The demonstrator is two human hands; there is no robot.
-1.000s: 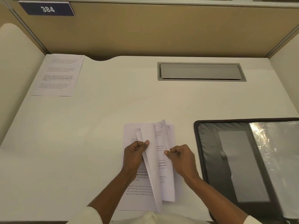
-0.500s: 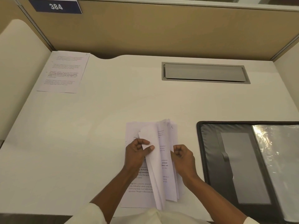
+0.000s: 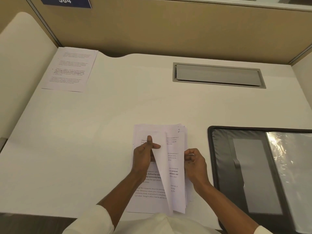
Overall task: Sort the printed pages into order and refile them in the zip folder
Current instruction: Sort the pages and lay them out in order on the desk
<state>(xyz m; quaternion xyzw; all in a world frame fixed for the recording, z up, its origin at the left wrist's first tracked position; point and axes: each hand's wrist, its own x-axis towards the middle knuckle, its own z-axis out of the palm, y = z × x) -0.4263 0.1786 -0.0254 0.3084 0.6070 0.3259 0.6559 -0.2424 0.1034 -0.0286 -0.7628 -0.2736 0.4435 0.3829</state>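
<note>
I sit at a white desk (image 3: pixel 84 149) walled in by tan partitions (image 3: pixel 168 31), with a blue plate (image 3: pixel 65 1) reading 384 high up and left of the stack of printed pages (image 3: pixel 175 174). The stack lies at the desk's near edge in front of me. My left hand (image 3: pixel 145 157) pinches a lifted sheet (image 3: pixel 162 169) of the stack between thumb and fingers, forefinger pointing up. My right hand (image 3: pixel 195 164) is curled at the stack's right edge; I cannot tell if it holds paper. Right of the stack lies the open zip folder (image 3: pixel 244 166), apart from it. Beyond the stack to the right is a grey hatch (image 3: pixel 217 75); far beyond it to the left lies a single page (image 3: pixel 70 70).
</note>
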